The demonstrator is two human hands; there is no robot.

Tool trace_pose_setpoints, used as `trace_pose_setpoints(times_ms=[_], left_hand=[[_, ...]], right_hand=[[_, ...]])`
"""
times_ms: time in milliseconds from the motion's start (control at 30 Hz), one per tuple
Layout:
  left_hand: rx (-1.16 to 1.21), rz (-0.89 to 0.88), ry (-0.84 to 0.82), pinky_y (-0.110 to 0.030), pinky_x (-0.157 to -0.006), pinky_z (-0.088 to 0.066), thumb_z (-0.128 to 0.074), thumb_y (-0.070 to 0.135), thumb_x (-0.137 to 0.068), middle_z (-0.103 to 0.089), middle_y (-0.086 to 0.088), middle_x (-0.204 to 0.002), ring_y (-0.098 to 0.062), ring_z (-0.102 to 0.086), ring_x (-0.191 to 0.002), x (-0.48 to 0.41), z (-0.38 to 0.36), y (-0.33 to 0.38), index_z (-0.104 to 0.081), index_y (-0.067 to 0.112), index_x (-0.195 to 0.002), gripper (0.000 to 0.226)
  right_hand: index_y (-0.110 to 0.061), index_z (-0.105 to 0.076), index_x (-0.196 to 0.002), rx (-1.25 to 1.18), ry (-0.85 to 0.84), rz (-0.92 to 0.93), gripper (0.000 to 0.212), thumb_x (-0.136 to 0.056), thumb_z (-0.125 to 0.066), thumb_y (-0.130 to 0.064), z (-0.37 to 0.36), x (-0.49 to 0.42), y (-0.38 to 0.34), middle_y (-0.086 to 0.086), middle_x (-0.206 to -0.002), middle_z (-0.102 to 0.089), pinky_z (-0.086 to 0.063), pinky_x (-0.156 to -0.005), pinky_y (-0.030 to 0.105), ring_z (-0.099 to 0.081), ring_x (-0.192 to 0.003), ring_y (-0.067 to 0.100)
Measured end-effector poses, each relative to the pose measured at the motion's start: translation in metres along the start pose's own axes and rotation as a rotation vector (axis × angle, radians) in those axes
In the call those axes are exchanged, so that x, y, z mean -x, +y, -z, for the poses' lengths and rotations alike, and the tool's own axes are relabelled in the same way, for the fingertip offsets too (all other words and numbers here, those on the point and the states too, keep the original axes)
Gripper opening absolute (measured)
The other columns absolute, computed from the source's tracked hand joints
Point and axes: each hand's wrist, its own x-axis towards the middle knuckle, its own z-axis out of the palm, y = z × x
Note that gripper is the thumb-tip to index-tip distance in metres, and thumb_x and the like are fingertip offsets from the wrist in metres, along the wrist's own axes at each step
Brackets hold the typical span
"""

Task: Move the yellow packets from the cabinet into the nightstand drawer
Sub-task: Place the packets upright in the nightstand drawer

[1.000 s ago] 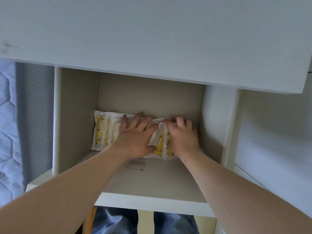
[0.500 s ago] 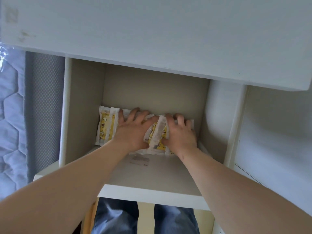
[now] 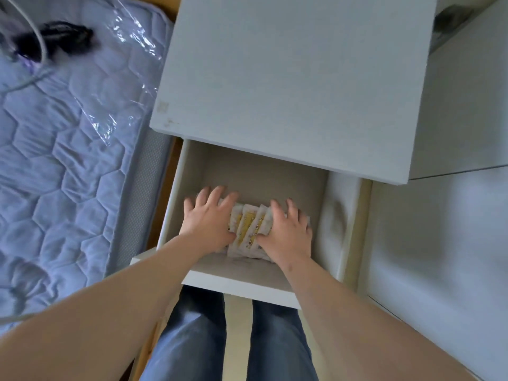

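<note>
Several yellow-and-white packets [image 3: 248, 229] stand bunched on edge inside the open white nightstand drawer [image 3: 242, 285]. My left hand [image 3: 207, 220] presses against the left side of the bunch with its fingers spread and fairly straight. On the right side, my right hand [image 3: 287, 229] presses in the same way, thumb against the nearest packet. The two hands squeeze the packets between them. Parts of the packets are hidden under both palms.
The white nightstand top [image 3: 288, 78] overhangs the back of the drawer. A quilted mattress [image 3: 68, 133] with plastic wrap lies to the left, with a black item [image 3: 63, 37] and a cable on it. A white cabinet panel [image 3: 445, 229] stands on the right. My legs [image 3: 228, 339] are below the drawer.
The view has risen, showing the nightstand top and the bed. My hands have drawn closer together, gathering the spread packets into a tight upright bunch.
</note>
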Motion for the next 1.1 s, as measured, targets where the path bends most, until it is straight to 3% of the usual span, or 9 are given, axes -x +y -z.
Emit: trace_pose_setpoints(times_ms=[300,667,900,1100], left_hand=[[0.277,0.203,0.212,-0.056,-0.116,-0.011,-0.065,0.041,-0.082,-0.011,0.005,-0.155,-0.023,-0.005,-0.144,0.096,0.056,0.015,-0.013,0.038,-0.147,0.083],[0.557,0.48,0.422,-0.052,-0.115,-0.018,-0.062,0.044,-0.084,-0.016,0.005,-0.154,-0.024,-0.014,-0.142,0.221,0.055,0.02,-0.019,0.037,-0.146,0.075],[0.701,0.759,0.609,-0.048,-0.113,-0.021,-0.059,0.046,-0.085,-0.015,0.005,-0.155,-0.024,-0.014,-0.143,0.326,0.032,-0.03,-0.018,0.038,-0.146,0.074],[0.829,1.058,0.758,-0.046,-0.11,-0.028,-0.059,0.045,-0.085,-0.021,0.005,-0.153,-0.021,-0.019,-0.141,0.453,-0.039,-0.077,-0.021,0.036,-0.146,0.073]], right_hand=[[-0.03,-0.024,-0.145,-0.025,0.0,0.194,0.067,-0.087,-0.058,-0.037,0.056,0.085,-0.03,0.001,-0.156,-0.011,-0.02,-0.112,0.045,-0.015,-0.142,0.028],[-0.028,-0.025,-0.143,0.065,-0.045,0.432,0.061,-0.09,-0.054,-0.039,0.086,0.178,-0.056,-0.001,-0.15,-0.024,-0.025,-0.11,0.043,-0.026,-0.135,0.024],[-0.025,-0.028,-0.145,0.143,-0.083,0.704,0.061,-0.091,-0.052,-0.039,0.049,0.255,-0.134,-0.001,-0.15,-0.029,-0.029,-0.108,0.039,-0.031,-0.135,0.024],[-0.024,-0.03,-0.144,0.244,-0.227,0.945,0.061,-0.089,-0.053,-0.036,-0.037,0.356,-0.195,0.001,-0.151,-0.026,-0.032,-0.109,0.041,-0.03,-0.135,0.024]])
